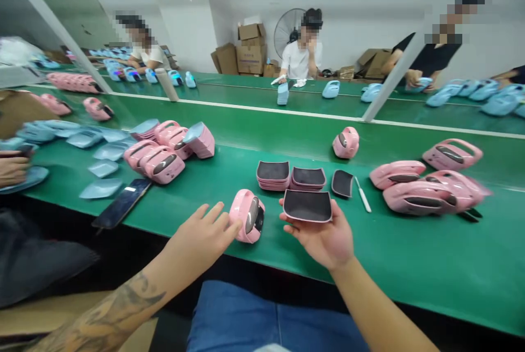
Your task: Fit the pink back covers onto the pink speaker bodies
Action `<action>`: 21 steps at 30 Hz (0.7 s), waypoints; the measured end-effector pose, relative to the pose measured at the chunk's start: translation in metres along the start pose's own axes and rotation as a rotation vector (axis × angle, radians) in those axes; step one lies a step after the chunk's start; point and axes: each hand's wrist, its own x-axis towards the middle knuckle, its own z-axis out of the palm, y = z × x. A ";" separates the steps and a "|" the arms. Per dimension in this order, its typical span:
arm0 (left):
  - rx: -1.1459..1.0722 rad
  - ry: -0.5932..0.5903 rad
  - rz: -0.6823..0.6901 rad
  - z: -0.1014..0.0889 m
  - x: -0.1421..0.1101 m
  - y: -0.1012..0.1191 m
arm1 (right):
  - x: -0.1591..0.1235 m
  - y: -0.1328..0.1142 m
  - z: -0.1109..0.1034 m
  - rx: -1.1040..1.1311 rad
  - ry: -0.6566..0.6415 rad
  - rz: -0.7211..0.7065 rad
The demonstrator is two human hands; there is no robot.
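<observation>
Left hand (200, 234) spread against pink plastic shell (246, 215), right hand (324, 237) palm-up under black-lined pink tray (307, 205), above green workbench (410, 253)

Left hand (203, 234) splayed (forearm (118, 308) tattooed) — right hand (324, 237) palm up.

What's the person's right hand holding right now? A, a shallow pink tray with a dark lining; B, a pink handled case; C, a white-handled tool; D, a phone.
A. The right hand cradles the shallow pink tray with a dark lining, while the pink handled case sits on the belt beside the left hand.
</observation>
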 end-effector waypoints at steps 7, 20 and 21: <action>-0.316 0.047 -0.216 0.037 -0.004 -0.004 | -0.009 0.023 -0.013 0.097 0.063 -0.003; -1.633 0.246 -0.504 0.106 0.045 0.050 | -0.040 0.036 -0.032 -0.193 0.257 -0.311; -1.743 0.283 -0.505 0.113 0.048 0.059 | -0.044 0.037 -0.033 -0.230 0.283 -0.345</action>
